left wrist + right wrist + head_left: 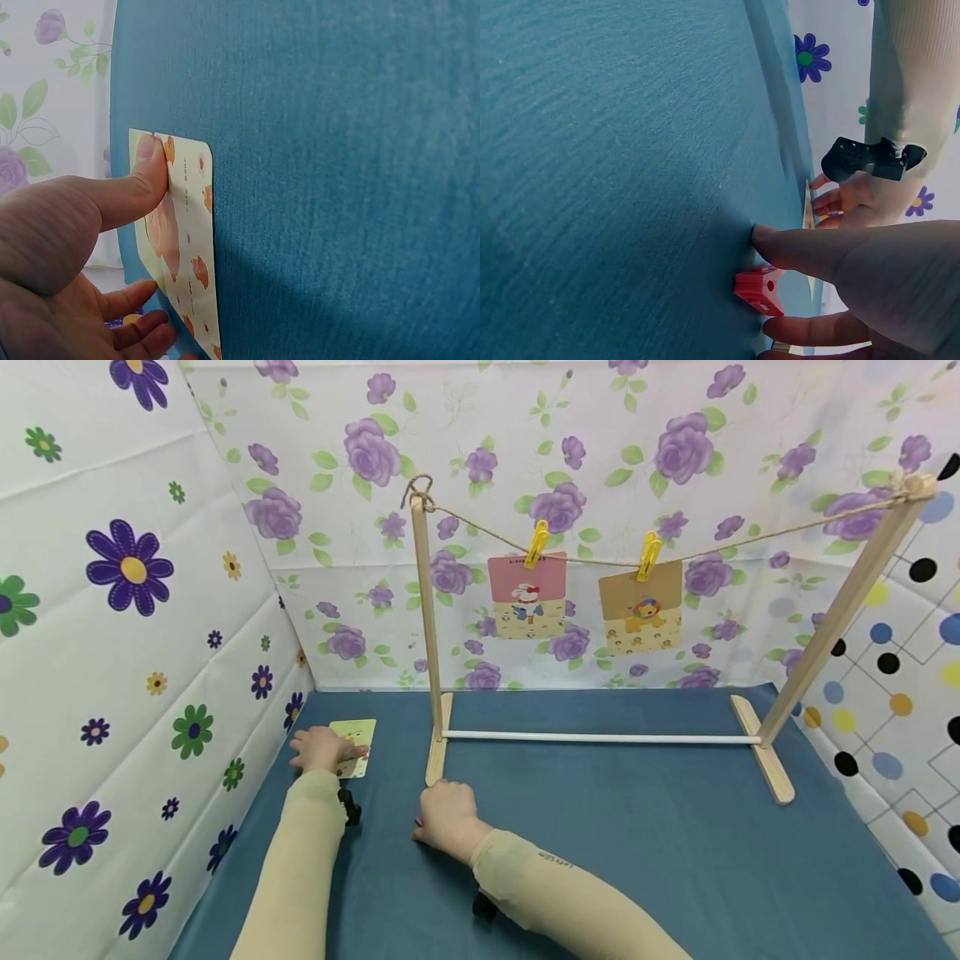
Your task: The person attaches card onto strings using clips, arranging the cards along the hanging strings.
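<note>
My left hand (322, 749) is at a pale yellow picture card (366, 760) on the blue tabletop, left of the wooden stand. In the left wrist view its thumb (146, 176) presses on the printed face, with the other fingers at the card's edge, partly hidden. By the front end of the stand's left foot, my right hand (450, 817) is low over the table. A small red clothespin (760, 291) sits between its thumb (795, 250) and a finger (810, 328) in the right wrist view, pinched close to the cloth.
A wooden stand (426, 610) carries a sagging twine line (480, 529). From it hang a pink card (527, 610) and a brown card (641, 618), each under a yellow clothespin (536, 543). A white rod (600, 738) joins the feet. Patterned cloth surrounds the table.
</note>
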A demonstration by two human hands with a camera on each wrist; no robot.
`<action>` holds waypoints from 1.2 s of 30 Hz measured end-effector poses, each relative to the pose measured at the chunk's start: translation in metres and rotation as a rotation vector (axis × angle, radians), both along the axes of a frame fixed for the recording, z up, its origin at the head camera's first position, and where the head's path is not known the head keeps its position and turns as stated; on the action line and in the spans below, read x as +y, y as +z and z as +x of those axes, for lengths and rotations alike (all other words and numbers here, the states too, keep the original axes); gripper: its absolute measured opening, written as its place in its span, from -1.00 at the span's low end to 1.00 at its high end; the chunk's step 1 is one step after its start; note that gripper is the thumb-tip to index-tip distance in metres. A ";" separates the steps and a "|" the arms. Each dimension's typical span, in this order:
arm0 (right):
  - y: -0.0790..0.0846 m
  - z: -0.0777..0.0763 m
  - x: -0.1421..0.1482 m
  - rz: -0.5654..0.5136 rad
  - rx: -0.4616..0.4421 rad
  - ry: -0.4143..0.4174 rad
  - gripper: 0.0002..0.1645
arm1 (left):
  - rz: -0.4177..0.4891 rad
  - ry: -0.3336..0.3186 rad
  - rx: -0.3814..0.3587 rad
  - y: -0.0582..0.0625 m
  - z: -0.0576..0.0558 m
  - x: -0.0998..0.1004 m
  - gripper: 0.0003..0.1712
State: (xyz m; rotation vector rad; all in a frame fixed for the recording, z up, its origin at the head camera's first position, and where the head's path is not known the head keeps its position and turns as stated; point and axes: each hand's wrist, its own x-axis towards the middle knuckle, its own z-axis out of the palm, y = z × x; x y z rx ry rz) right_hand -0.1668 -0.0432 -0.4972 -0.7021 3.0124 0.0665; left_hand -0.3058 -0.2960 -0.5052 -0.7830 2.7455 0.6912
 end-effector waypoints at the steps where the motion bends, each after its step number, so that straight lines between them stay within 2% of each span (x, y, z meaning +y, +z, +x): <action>1: 0.000 0.000 0.000 0.002 0.008 0.001 -0.30 | -0.003 0.003 -0.002 0.000 -0.001 0.000 0.43; 13: -0.005 -0.003 -0.006 0.002 0.098 0.029 -0.36 | -0.021 -0.006 -0.016 -0.004 -0.006 0.001 0.34; 19: -0.004 -0.002 -0.011 0.013 0.118 0.046 -0.53 | -0.028 -0.016 -0.019 -0.005 -0.009 -0.001 0.20; 21: -0.004 -0.002 -0.013 0.018 0.113 0.047 -0.56 | -0.030 -0.017 -0.019 -0.005 -0.010 -0.001 0.18; 28: -0.004 -0.002 -0.016 0.018 0.080 0.033 -0.48 | -0.027 -0.025 -0.044 -0.002 -0.010 -0.002 0.14; 33: -0.001 -0.003 -0.014 0.004 0.088 0.044 -0.63 | -0.020 -0.019 -0.047 -0.002 -0.012 -0.004 0.24; 36: 0.001 -0.004 -0.013 -0.004 0.068 0.043 -0.71 | -0.024 -0.027 -0.054 -0.003 -0.015 -0.005 0.22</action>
